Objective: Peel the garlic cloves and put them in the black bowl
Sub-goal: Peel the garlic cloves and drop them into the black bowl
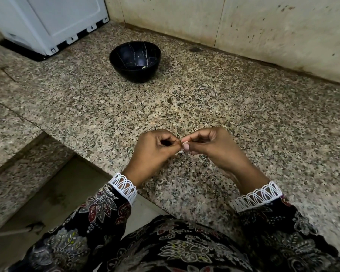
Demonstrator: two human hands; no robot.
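Note:
A black bowl point(134, 62) with thin pale veins stands on the speckled granite counter point(243, 114), far from me at centre. One small pale piece lies inside it near the bottom. My left hand point(153, 154) and my right hand point(214, 146) meet above the counter's near edge. Both pinch a small garlic clove point(184, 142) between fingertips and thumbs; only a sliver of it and a bit of pale skin show. The rest of the clove is hidden by my fingers.
A white appliance point(47, 22) stands at the back left of the counter. A stained tiled wall point(243, 26) runs along the back. The counter's edge drops off at the left, where a lower granite ledge point(18, 154) and a cabinet front lie.

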